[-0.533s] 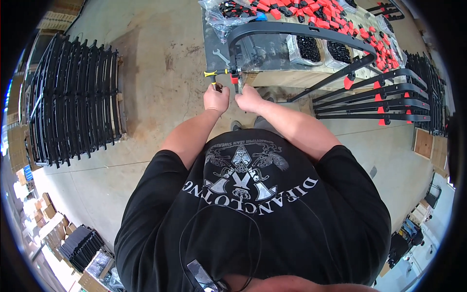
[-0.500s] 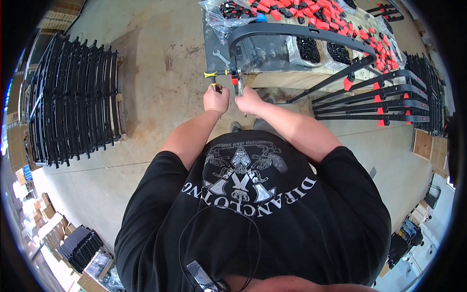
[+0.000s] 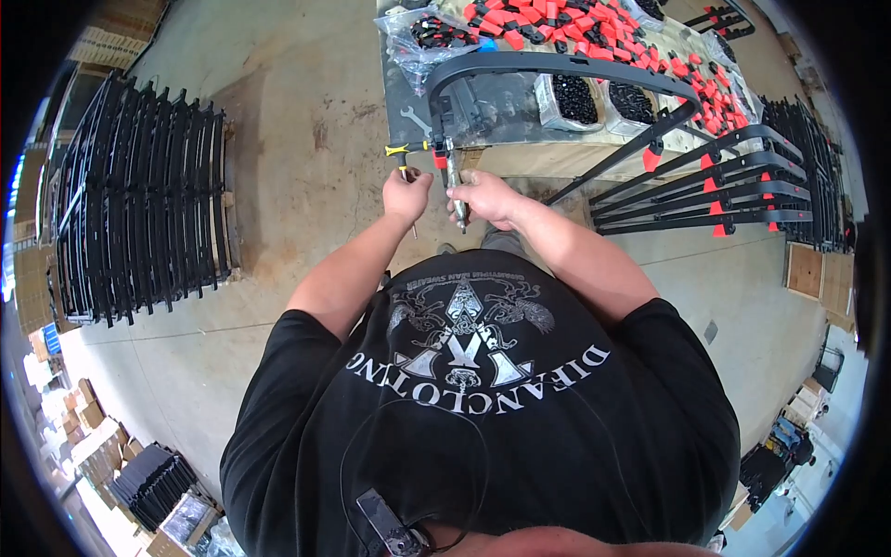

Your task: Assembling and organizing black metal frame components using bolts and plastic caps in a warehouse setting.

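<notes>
My left hand [image 3: 406, 197] is closed around the shaft of a T-handle tool [image 3: 397, 149] with a yellow and black grip. Its thin tip sticks out below the fist. In my right hand [image 3: 489, 199], fingers and thumb grip a silver ratchet wrench [image 3: 453, 172]. The upper end of the wrench reaches the end of a bent black tube frame [image 3: 566, 63], beside a red plastic piece [image 3: 440, 161]. The crossbar of the T-handle lies just left of that frame end. Whether either tool touches a bolt is too small to tell.
The workbench [image 3: 520, 132] ahead carries an open-end wrench [image 3: 415, 118], a plastic bag [image 3: 418, 58], tubs of small black parts [image 3: 571, 100] and many red caps [image 3: 594, 28]. More black frames [image 3: 705, 190] lean at the right. Stacked black frames [image 3: 144, 190] stand on the left.
My right hand has shifted slightly right and down, showing more of the ratchet wrench. My left hand has dropped a little with the T-handle tool. The whole view has shifted slightly.
</notes>
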`<state>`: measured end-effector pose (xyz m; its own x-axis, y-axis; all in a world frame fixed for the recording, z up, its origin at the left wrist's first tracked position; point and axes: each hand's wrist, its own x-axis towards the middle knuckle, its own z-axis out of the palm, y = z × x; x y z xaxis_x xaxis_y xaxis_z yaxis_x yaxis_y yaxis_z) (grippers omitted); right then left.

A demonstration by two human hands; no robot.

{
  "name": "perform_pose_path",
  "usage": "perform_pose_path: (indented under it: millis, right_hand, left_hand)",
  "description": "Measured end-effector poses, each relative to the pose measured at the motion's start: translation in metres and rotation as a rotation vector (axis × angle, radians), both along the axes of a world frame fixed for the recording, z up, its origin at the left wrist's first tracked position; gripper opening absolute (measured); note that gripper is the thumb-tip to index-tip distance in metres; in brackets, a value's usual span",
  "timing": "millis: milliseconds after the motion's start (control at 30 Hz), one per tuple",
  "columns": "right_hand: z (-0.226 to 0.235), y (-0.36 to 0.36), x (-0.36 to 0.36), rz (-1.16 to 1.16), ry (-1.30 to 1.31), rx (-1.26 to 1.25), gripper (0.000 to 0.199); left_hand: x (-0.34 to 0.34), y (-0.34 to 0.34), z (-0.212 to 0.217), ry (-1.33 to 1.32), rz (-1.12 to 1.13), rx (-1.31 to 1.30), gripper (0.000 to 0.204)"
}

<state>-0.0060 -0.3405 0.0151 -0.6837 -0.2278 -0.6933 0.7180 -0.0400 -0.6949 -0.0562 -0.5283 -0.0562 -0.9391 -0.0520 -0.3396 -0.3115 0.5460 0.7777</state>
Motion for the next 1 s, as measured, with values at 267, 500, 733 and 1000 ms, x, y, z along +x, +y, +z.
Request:
perform_pose_path:
  millis: [267,500,733,1000]
  right_hand:
    - [-0.064,0.044,0.045,-0.371,-0.043,-0.082,0.026]
    - [-0.101,0.148,0.160,-0.721,-0.055,-0.015,0.026]
    - [-0.014,0.166,0.188,-0.603,-0.065,0.275,0.048]
    - [0.056,0.156,0.091,-0.565,0.234,-0.247,0.049]
  left_hand:
    - [-0.040,0.006,0.039,-0.394,0.139,0.636,0.023]
    - [-0.037,-0.019,0.037,-0.383,0.520,0.600,0.030]
    - [0.024,-0.029,0.050,0.020,-0.236,0.195,0.025]
    - [0.056,0.208,0.144,0.006,-0.835,0.315,0.030]
